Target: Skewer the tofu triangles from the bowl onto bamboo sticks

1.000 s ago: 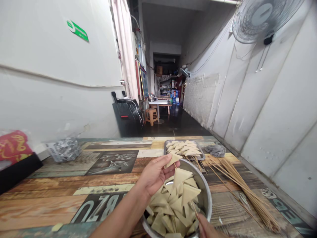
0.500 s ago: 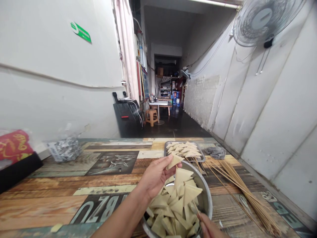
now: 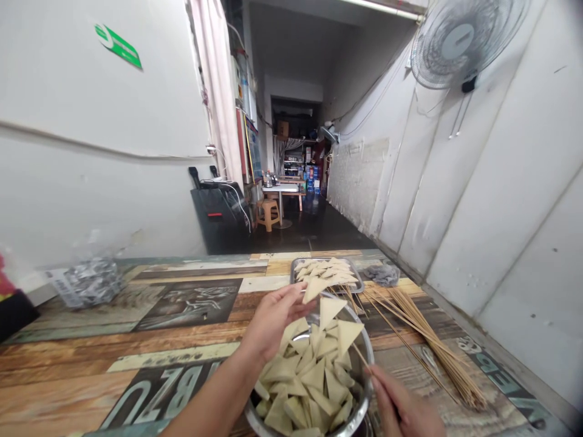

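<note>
My left hand (image 3: 273, 325) pinches a pale tofu triangle (image 3: 314, 289) above the far rim of a round metal bowl (image 3: 368, 352). My right hand (image 3: 403, 400), at the bowl's right side, grips a thin wooden skewer (image 3: 361, 354) that slants up to the left. Two tofu triangles, a nearer one (image 3: 348, 334) and a farther one (image 3: 331, 311), sit along this skewer. Its tip is hidden, so I cannot tell whether it enters the piece in my left hand. Many loose tofu triangles (image 3: 296, 388) fill the bowl below.
Behind the bowl stands a metal tray (image 3: 361, 285) of skewered triangles. Loose bamboo skewers (image 3: 437, 346) lie at right, near a crumpled grey plastic bag (image 3: 382, 275). A clear bag of silvery packets (image 3: 93, 280) rests at left on the wood-patterned table (image 3: 191, 334).
The view has shifted, so the scene sits farther left. My right hand shows more fully and lies lower right of the bowl, with more skewer exposed. My left hand still pinches its triangle.
</note>
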Motion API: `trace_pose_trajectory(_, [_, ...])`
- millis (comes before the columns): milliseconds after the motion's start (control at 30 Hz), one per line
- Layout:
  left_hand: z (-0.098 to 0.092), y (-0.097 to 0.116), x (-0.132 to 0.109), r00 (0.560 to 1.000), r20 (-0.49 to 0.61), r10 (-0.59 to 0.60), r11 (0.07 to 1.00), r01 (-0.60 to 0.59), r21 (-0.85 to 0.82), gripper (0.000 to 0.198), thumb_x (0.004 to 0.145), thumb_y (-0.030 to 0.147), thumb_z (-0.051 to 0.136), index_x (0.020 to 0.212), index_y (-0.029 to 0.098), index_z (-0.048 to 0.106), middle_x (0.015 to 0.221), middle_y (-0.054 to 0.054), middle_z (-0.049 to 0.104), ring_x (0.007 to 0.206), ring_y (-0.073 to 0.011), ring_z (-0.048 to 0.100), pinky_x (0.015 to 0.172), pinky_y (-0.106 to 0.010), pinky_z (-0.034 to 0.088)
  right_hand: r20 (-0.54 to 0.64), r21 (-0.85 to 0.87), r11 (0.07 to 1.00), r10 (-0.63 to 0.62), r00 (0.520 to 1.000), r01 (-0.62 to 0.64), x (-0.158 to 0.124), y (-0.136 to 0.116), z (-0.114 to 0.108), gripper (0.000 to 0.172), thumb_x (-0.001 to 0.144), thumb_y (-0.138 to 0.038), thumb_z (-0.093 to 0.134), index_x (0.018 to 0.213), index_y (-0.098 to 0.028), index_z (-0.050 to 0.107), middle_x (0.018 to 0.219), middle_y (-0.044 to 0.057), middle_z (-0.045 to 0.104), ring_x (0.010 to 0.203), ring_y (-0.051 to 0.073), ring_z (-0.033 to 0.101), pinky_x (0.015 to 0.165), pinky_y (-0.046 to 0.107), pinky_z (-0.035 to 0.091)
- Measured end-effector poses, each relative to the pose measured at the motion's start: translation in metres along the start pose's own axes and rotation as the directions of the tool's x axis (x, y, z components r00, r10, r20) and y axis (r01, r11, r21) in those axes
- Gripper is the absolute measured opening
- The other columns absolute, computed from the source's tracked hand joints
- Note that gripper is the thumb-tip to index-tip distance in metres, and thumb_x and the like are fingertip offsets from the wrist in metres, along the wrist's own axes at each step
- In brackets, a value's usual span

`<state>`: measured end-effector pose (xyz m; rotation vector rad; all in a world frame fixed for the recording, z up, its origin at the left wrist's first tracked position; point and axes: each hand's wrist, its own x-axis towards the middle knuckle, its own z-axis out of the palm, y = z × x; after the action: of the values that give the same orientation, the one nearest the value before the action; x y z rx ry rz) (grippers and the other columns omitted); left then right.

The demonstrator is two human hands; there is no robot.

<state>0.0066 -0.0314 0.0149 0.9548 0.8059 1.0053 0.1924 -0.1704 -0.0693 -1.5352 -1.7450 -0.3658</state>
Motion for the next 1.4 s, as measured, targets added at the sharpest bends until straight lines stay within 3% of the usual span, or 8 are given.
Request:
trace_pose_trajectory(167, [-0.002, -0.002, 0.001, 0.998, 0.002, 0.058, 0.989, -0.058, 0.139, 0.040, 0.076, 0.026, 0.058, 0.112, 0.011, 0.053, 0.096, -0.013, 0.066, 0.083, -0.0161, 0.062, 0.080, -0.030, 0.046, 0.247, -0.255, 0.962, 0.167, 0.954, -0.102, 0.066, 0.029, 0.002, 0.034, 0.093, -0.025, 0.030, 0.098, -0.015, 0.062, 0.079, 0.009, 0.071, 0.070, 0.018, 0.068, 0.064, 0.026, 0.050])
trace_pose_trajectory(267, [-0.003, -0.004, -0.001, 0.998, 0.045, 0.049, 0.973, -0.058, 0.223, 0.040, 0.074, 0.028, 0.059, 0.111, 0.012, 0.054, 0.102, -0.013, 0.064, 0.083, -0.0165, 0.061, 0.078, -0.031, 0.046, 0.321, -0.338, 0.930, 0.258, 0.911, -0.144, 0.106, 0.048, 0.027, 0.023, 0.092, -0.024, 0.041, 0.091, -0.014, 0.062, 0.078, 0.004, 0.068, 0.071, 0.015, 0.065, 0.065, 0.028, 0.049])
trace_pose_trajectory(433, [-0.004, -0.004, -0.004, 0.995, 0.090, 0.051, 0.948, -0.076, 0.308, 0.041, 0.073, 0.034, 0.060, 0.108, 0.013, 0.057, 0.108, -0.013, 0.061, 0.085, -0.0175, 0.061, 0.078, -0.031, 0.046, 0.413, -0.416, 0.892, 0.361, 0.836, -0.179, 0.137, 0.065, 0.069, 0.022, 0.088, -0.028, 0.051, 0.104, -0.013, 0.056, 0.099, 0.004, 0.061, 0.082, 0.015, 0.062, 0.071, 0.034, 0.051])
trace_pose_trajectory(667, [-0.001, -0.006, -0.006, 0.993, 0.108, 0.041, 0.929, -0.077, 0.361, 0.044, 0.070, 0.036, 0.062, 0.107, 0.014, 0.059, 0.110, -0.012, 0.060, 0.085, -0.0185, 0.061, 0.075, -0.030, 0.047, 0.477, -0.439, 0.886, 0.368, 0.798, -0.146, 0.141, 0.063, 0.083, 0.025, 0.088, -0.027, 0.052, 0.108, -0.013, 0.055, 0.105, 0.006, 0.059, 0.087, 0.017, 0.061, 0.075, 0.036, 0.050])
trace_pose_trajectory(867, [-0.001, -0.008, -0.006, 0.992, 0.119, 0.043, 0.904, -0.089, 0.417, 0.045, 0.070, 0.038, 0.061, 0.107, 0.015, 0.059, 0.113, -0.011, 0.060, 0.089, -0.0198, 0.061, 0.077, -0.030, 0.047, 0.463, -0.498, 0.853, 0.416, 0.783, -0.158, 0.141, 0.083, 0.051, 0.025, 0.088, -0.028, 0.051, 0.109, -0.014, 0.054, 0.107, 0.006, 0.059, 0.090, 0.017, 0.060, 0.077, 0.037, 0.049])
trace_pose_trajectory(1067, [-0.002, -0.005, -0.006, 0.994, 0.078, 0.080, 0.779, -0.111, 0.617, 0.046, 0.065, 0.042, 0.062, 0.104, 0.017, 0.062, 0.107, -0.008, 0.064, 0.093, -0.0221, 0.060, 0.084, -0.032, 0.044, 0.482, -0.620, 0.764, 0.548, 0.684, -0.176, 0.117, 0.127, 0.013, 0.026, 0.087, -0.027, 0.053, 0.110, -0.013, 0.054, 0.108, 0.007, 0.058, 0.091, 0.018, 0.060, 0.077, 0.037, 0.049])
trace_pose_trajectory(1200, [-0.002, -0.004, -0.006, 0.996, 0.075, 0.052, 0.686, -0.090, 0.722, 0.046, 0.065, 0.044, 0.061, 0.103, 0.018, 0.063, 0.094, -0.006, 0.068, 0.090, -0.0226, 0.061, 0.080, -0.031, 0.044, 0.499, -0.653, 0.741, 0.577, 0.646, -0.156, 0.098, 0.127, 0.014, 0.027, 0.087, -0.026, 0.053, 0.110, -0.013, 0.054, 0.109, 0.007, 0.057, 0.092, 0.018, 0.059, 0.077, 0.037, 0.049])
trace_pose_trajectory(1400, [-0.003, -0.005, -0.005, 0.995, 0.087, 0.047, 0.638, -0.097, 0.764, 0.048, 0.067, 0.047, 0.058, 0.105, 0.018, 0.062, 0.092, -0.006, 0.069, 0.088, -0.0240, 0.062, 0.077, -0.030, 0.044, 0.509, -0.640, 0.755, 0.559, 0.654, -0.146, 0.096, 0.128, 0.019, 0.027, 0.086, -0.025, 0.054, 0.110, -0.012, 0.054, 0.110, 0.008, 0.057, 0.093, 0.018, 0.059, 0.078, 0.037, 0.048])
